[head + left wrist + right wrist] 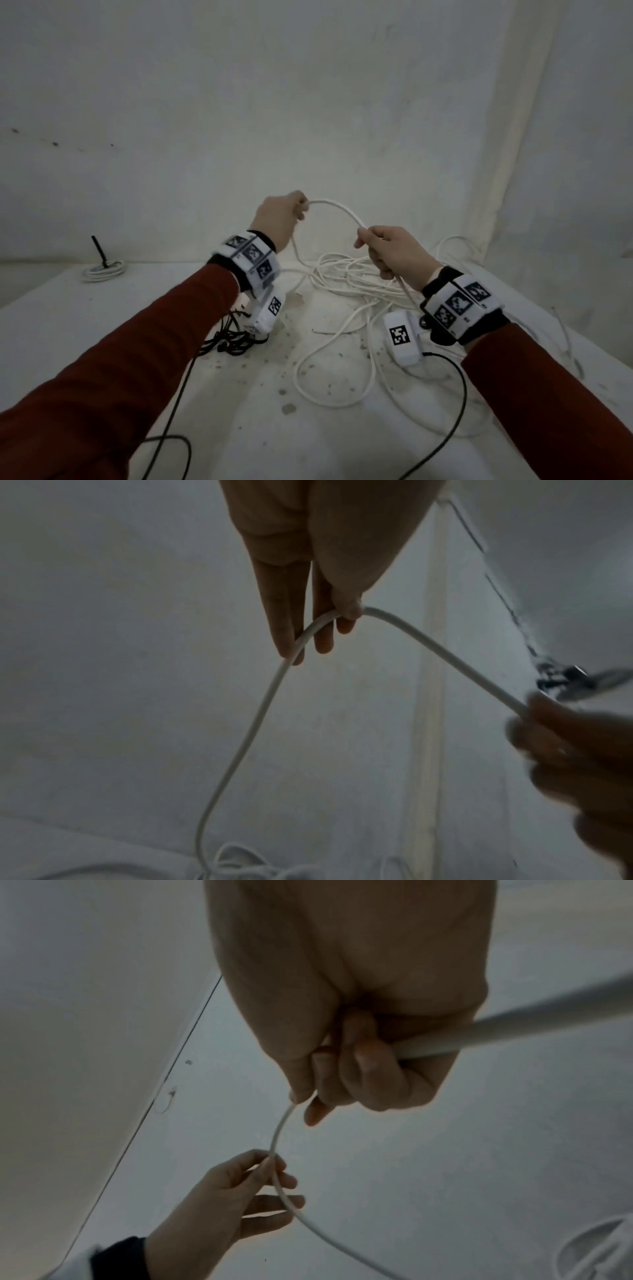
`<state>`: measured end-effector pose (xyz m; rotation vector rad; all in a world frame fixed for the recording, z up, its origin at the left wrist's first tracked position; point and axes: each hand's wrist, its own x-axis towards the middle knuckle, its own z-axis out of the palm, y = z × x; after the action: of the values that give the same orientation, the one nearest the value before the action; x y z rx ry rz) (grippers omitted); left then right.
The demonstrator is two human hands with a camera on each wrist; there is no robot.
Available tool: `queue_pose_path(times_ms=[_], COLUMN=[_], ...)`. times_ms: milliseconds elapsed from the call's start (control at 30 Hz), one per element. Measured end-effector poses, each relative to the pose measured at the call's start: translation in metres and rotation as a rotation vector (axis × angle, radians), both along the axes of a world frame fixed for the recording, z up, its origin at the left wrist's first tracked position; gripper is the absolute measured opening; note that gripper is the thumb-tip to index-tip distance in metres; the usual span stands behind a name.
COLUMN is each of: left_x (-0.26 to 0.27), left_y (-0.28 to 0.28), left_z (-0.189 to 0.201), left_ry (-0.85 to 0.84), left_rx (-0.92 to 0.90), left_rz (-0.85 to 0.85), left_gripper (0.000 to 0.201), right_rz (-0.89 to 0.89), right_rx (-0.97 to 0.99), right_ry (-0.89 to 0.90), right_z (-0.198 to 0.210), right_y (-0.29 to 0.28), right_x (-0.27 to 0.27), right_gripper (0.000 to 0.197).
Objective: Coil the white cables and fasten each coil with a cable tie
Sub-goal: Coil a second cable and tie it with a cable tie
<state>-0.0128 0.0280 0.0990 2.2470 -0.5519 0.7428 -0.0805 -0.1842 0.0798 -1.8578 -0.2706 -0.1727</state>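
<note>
Head view shows the left hand pinching and the right hand gripping one white cable, arched between them above the tangled pile on the desk.

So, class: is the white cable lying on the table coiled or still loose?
Loose: the white cable sprawls in tangled loops on the table, no tie visible on it.

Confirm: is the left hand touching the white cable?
Touching. The left wrist view shows the left hand pinching the white cable between thumb and fingers; the head view agrees, the cable arcing to the right hand.
</note>
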Motion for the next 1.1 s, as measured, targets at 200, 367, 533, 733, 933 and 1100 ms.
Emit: queue_pose_path(times_ms=[200, 367, 533, 733, 933, 1100], left_x=[-0.001, 0.004, 0.004, 0.005, 0.013, 0.034], left_y=[0.042, 0.078, 0.101, 0.093, 0.078, 0.057], left_z=[0.031, 0.041, 0.016, 0.007, 0.031, 0.040], left_ry=[0.096, 0.192, 0.145, 0.154, -0.026, -0.199], left_rx=[-0.391, -0.661, -0.237, -0.150, 0.089, 0.384], left_rz=[0.080, 0.232, 0.372, 0.235, 0.043, 0.092], left_gripper=[0.019, 0.025, 0.018, 0.020, 0.041, 0.033], right_rz=[-0.097, -0.249, -0.422, -0.191, -0.105, -0.026], right_rx=[-0.309, -0.634, -0.336, 0.156, 0.077, 0.003], right_ry=[-0.175, -0.203, -0.089, -0.118, -0.110, -0.145], right_z=[-0.007, -0.019, -0.023, 0.015, 0.048, 0.063], right_y=[-0.026, -0.044, -0.037, 0.000, 0.046, 0.080], right_x=[-0.024, -0.033, -0.022, 0.001, 0.045, 0.087], right_gripper=[0.037, 0.040, 0.032, 0.025, 0.030, 0.028])
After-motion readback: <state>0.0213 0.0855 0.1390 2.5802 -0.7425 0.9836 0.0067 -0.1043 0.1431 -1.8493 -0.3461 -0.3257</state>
